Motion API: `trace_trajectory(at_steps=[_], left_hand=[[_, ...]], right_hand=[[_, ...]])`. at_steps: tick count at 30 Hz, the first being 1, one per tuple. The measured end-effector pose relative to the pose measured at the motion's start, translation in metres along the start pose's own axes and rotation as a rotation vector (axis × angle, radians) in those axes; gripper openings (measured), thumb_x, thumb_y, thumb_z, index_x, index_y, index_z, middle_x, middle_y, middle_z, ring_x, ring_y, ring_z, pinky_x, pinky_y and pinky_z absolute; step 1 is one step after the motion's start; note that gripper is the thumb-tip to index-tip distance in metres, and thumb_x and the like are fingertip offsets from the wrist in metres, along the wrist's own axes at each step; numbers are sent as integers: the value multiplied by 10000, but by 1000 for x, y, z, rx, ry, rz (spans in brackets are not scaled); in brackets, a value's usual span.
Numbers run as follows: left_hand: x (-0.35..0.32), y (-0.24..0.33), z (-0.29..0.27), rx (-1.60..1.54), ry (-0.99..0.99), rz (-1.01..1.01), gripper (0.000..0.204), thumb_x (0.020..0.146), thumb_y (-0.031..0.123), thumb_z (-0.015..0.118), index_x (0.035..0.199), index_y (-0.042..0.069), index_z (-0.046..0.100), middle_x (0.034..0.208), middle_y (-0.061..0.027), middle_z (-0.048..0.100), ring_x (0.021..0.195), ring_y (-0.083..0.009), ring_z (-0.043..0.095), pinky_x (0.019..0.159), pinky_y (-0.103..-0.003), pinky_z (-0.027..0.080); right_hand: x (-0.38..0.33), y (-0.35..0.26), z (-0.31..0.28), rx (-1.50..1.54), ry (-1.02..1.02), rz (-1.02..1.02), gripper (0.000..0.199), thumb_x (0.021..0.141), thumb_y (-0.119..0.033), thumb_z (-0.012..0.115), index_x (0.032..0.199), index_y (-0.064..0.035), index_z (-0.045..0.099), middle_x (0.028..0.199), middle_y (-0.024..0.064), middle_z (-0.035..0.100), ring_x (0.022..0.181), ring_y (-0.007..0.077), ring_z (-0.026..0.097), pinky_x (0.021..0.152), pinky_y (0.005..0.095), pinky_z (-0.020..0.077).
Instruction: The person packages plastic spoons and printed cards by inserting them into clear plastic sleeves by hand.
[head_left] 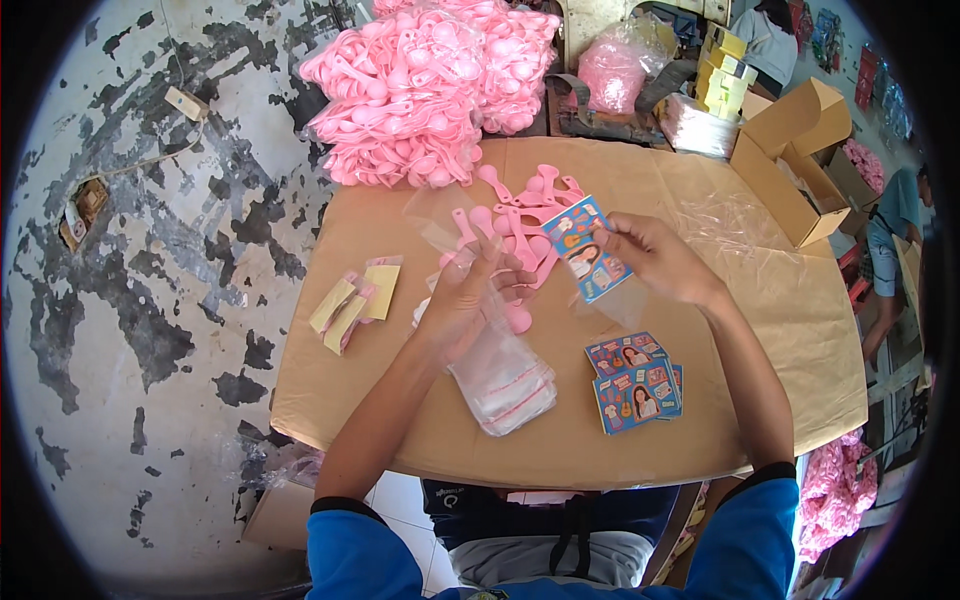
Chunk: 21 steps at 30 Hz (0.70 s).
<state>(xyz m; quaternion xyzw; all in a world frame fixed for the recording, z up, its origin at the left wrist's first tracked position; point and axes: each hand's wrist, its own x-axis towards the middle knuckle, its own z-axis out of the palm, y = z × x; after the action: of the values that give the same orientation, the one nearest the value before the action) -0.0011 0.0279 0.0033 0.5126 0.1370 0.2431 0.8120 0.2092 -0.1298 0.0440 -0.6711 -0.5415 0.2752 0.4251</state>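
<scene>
My right hand [655, 258] pinches a blue printed card [583, 240] by its right edge, tilted above the table. Clear film [622, 303] hangs just below that card; whether it is attached cannot be told. My left hand [468, 295] is half curled, with a clear plastic bag [432, 222] at its fingers, its film sticking out past the fingertips. Under this hand lies a stack of clear plastic bags [508, 390]. A pile of blue printed cards [637, 390] rests below my right hand. Pink plastic spoons [515, 225] lie loose beyond both hands, partly covered by the left.
Big clear sacks of pink spoons [400, 100] stand at the far left of the brown-covered table [770, 350]. Folded yellow paper packets [357, 300] lie left. An open cardboard box [790, 165] sits at the far right, near crumpled film [735, 225]. Other people are beyond.
</scene>
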Motion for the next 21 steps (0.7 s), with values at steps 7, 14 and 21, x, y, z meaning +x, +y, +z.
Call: trace_trajectory(at_steps=[7, 14, 21], left_hand=[[-1, 1, 7, -77, -50, -38, 418, 1016, 287, 494, 1312, -3, 440, 1118, -113, 616, 959, -199, 638, 820, -339, 538], [-1, -3, 8, 81, 97, 95, 379, 966, 169, 595, 1285, -13, 502, 1040, -101, 645, 955, -182, 643, 851, -319, 553], [5, -12, -7, -5, 183, 224, 245, 926, 178, 659, 1086, -5, 620, 982, -86, 677, 911, -174, 669, 843, -307, 565]], right_hand=[[-6, -28, 17, 155, 32, -1, 286, 1032, -290, 471, 1103, -26, 557, 819, 7, 605, 662, 63, 608, 531, 215, 465], [3, 3, 19, 35, 62, -12, 214, 1008, -173, 495, 1152, -19, 533, 763, 43, 597, 564, 92, 616, 458, 241, 462], [2, 10, 29, 82, -61, -49, 183, 1001, -145, 521, 1140, -27, 532, 748, 5, 572, 586, 73, 598, 496, 235, 474]])
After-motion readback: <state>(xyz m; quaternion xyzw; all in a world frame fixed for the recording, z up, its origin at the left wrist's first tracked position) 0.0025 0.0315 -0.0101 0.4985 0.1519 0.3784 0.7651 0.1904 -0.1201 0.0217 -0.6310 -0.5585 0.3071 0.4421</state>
